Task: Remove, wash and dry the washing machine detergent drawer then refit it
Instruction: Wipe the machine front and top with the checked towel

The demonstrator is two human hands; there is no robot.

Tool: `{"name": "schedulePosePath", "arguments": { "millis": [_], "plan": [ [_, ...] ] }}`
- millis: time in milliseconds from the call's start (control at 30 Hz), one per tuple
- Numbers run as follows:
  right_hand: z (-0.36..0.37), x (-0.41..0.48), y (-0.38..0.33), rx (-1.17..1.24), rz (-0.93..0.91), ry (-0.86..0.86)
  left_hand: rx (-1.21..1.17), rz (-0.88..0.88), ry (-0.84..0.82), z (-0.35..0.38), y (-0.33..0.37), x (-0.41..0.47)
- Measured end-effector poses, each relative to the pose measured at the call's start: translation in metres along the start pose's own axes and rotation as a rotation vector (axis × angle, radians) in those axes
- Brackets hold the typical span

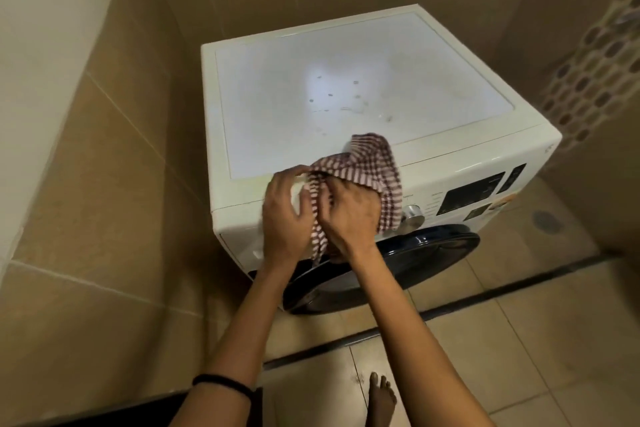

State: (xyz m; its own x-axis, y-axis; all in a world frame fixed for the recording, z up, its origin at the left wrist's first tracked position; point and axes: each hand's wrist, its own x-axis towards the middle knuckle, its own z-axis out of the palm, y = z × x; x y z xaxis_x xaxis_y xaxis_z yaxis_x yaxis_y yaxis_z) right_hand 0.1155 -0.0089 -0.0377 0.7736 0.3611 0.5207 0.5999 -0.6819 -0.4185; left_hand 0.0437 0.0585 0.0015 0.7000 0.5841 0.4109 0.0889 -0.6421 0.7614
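Observation:
A white front-loading washing machine (346, 90) stands in a tiled corner. Above its front left corner both hands meet around a red-and-white checked cloth (370, 163). My left hand (285, 218) curls round a small white part, apparently the detergent drawer (298, 189), of which only a sliver shows between the fingers. My right hand (349, 218) grips the cloth, which is bunched over the drawer and hangs down between the hands. The rest of the drawer is hidden by cloth and hands.
The machine's dark round door (415, 253) bulges out below the hands. A silver dial (412, 213) and a black display panel (471, 192) sit to the right. Tiled walls close in left and behind. A floor drain (545, 220) and my bare foot (381, 399) are on the tiles.

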Motion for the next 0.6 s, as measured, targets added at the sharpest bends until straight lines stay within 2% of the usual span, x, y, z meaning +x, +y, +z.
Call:
{"name": "schedulePosePath", "arguments": {
  "millis": [67, 100, 133, 233, 300, 333, 400, 500, 600],
  "plan": [
    [-0.005, 0.001, -0.002, -0.023, 0.075, -0.018, -0.034, 0.024, -0.082, 0.011, 0.01, -0.004],
    [-0.005, 0.0, -0.009, -0.013, 0.044, -0.039, -0.033, -0.003, -0.088, 0.014, 0.012, -0.006],
    [-0.006, -0.001, -0.016, 0.014, -0.048, -0.065, -0.008, -0.048, -0.036, 0.017, 0.012, -0.009],
    [-0.007, -0.007, -0.017, 0.075, -0.509, -0.208, 0.151, -0.228, 0.246, 0.014, 0.0, -0.014],
    [-0.01, 0.003, 0.002, 0.079, -0.699, -0.301, 0.178, -0.26, 0.259, 0.015, 0.0, -0.015],
    [-0.009, 0.008, 0.015, 0.058, -0.729, -0.302, 0.168, -0.243, 0.211, 0.019, 0.003, -0.014],
    [-0.015, 0.014, 0.043, 0.013, -0.651, -0.237, 0.144, -0.164, 0.062, 0.032, 0.015, -0.008],
    [-0.027, 0.018, 0.089, 0.015, -0.342, -0.102, -0.012, -0.069, -0.215, 0.057, 0.035, 0.003],
    [-0.034, 0.024, 0.118, 0.042, 0.011, -0.07, -0.21, -0.152, -0.3, 0.07, 0.053, 0.012]
  ]
}}
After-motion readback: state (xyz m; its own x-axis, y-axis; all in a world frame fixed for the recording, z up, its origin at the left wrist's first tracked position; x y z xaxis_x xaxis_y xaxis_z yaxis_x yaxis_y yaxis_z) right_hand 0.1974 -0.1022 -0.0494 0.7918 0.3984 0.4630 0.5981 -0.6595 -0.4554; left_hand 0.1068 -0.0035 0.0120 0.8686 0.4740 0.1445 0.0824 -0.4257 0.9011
